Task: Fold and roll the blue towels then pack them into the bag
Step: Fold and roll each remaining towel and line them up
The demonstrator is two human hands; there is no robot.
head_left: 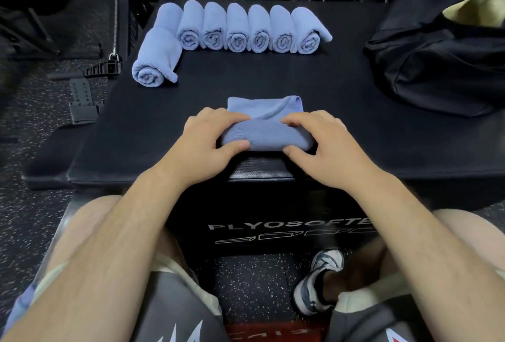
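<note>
We see a black padded plyo box (273, 74) filling most of the view, its flat top carrying everything. At the top's right edge slumps a black bag (437, 49), its mouth gaping toward the far right corner. Along the far edge six rolled blue towels (254, 30) lie side by side, touching, their spiral ends facing us. A seventh rolled towel (155, 60) lies at an angle just beside the left end of that row, nearer the left edge. Close to the near edge, at the middle, lies the towel being rolled (266, 128): its near part is wound into a roll, its far part still flat on the top. Our left hand (210, 142) grips the roll's left end, fingers curled over it and thumb tucked against its near side. Our right hand (325, 147) grips the right end the same way.
</note>
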